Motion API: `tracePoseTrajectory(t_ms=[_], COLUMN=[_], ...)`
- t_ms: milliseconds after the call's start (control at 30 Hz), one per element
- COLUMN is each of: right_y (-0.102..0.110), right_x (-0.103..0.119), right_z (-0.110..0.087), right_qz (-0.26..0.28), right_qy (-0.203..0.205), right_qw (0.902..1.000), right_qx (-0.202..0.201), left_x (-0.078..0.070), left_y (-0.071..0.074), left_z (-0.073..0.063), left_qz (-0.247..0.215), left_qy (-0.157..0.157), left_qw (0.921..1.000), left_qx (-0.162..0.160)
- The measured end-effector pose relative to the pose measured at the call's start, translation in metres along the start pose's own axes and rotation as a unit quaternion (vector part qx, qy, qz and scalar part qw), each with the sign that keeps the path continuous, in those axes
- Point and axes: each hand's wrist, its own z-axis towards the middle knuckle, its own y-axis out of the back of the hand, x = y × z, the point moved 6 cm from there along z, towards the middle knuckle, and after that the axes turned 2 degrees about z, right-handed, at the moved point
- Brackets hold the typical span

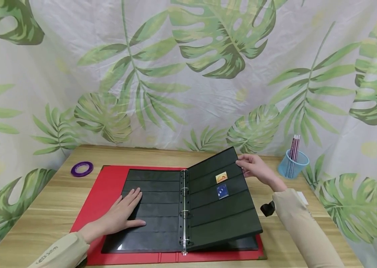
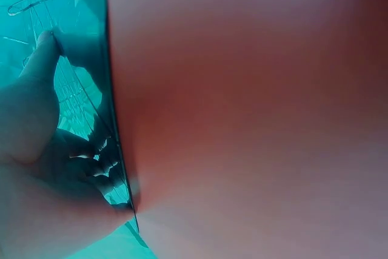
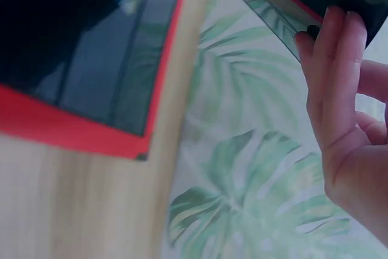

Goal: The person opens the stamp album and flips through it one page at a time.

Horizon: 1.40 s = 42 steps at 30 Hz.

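One Raised Black Page [image 1: 223, 216], Pinched at Its Outer Edge

From the head view, a red ring binder [image 1: 103, 190] lay open on the wooden counter [image 1: 46, 208]. The right hand [image 1: 257, 167] pinched the raised black page by its outer edge, near the upper corner, and held it tilted above a lower page [image 1: 240, 244] on the right side of the binder. Two stamps sat on the raised page: a yellow-and-orange stamp [image 1: 221, 177] and, just below it, a blue stamp [image 1: 222, 191]. The left hand [image 1: 121, 216] rested palm down on the left page [image 1: 158, 208], fingers straight and thumb spread, so the hands were well apart, with the metal rings [image 1: 184, 214] between them. A purple ring-shaped roll [image 1: 82, 169] lay near the far left edge of the counter; a light-blue mesh cup [image 1: 292, 169] stood beyond the right hand, holding striped pencils [image 1: 294, 149]. Leaf-print cloth [image 1: 161, 85] hung behind.

From the left wrist, a blurred, skin-toned mass filled most of the view. Beside it, in a teal cast, the left hand's thumb and fingers were spread over a shiny surface.

From the right wrist, the right hand's fingers met a dark page edge at upper right. The binder's red corner showed at left, over the counter, with the leaf-print cloth beyond.
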Motion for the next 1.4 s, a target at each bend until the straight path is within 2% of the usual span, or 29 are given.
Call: tracePoseTrajectory(t_ms=[267, 433, 667, 900, 1000, 1067, 1100, 1200, 1300, 1333, 1400], right_y=[-0.006, -0.013, -0.017, -0.021, -0.024, -0.026, -0.028, -0.032, -0.037, -0.039, -0.043], right_x=[0.034, 0.046, 0.062, 0.076, 0.08, 0.084, 0.086, 0.093, 0.101, 0.103, 0.108], right_z=[0.002, 0.003, 0.006, 0.011, 0.014, 0.016, 0.017, 0.019, 0.02, 0.02, 0.021], right_qz=[-0.007, -0.002, -0.023, -0.022, -0.022, -0.022, -0.021, -0.02, -0.02, -0.02, -0.017], right_qy=[0.012, 0.007, -0.003, -0.01, -0.015, -0.012, -0.011, -0.005, 0.0, 0.001, 0.003], right_qw=[0.9997, 0.9994, 0.9988, 0.9985, 0.9985, 0.9984, 0.9984, 0.9984, 0.9984, 0.9985, 0.9986], right_qx=[0.018, 0.035, 0.042, 0.05, 0.049, 0.051, 0.052, 0.053, 0.053, 0.052, 0.05], left_x=[0.001, 0.0, 0.0, -0.002, -0.006, -0.011, -0.013, -0.028, -0.05, -0.06, -0.078], left_y=[0.001, 0.0, 0.0, 0.003, 0.007, 0.012, 0.014, 0.028, 0.045, 0.053, 0.065], left_z=[-0.001, -0.001, -0.001, 0.002, 0.005, 0.009, 0.012, 0.023, 0.038, 0.043, 0.053], left_qz=[-0.004, -0.002, -0.015, -0.017, -0.015, -0.013, -0.008, -0.022, -0.057, -0.076, -0.097], left_qy=[0.001, -0.003, -0.014, 0.014, 0.009, -0.004, -0.019, -0.043, -0.049, -0.042, -0.044], left_qw=[1.0, 1.0, 0.9997, 0.999, 0.9986, 0.9988, 0.9992, 0.9987, 0.9971, 0.9962, 0.9944], left_qx=[0.003, 0.0, -0.009, 0.039, 0.051, 0.047, 0.034, 0.016, 0.006, 0.01, -0.001])
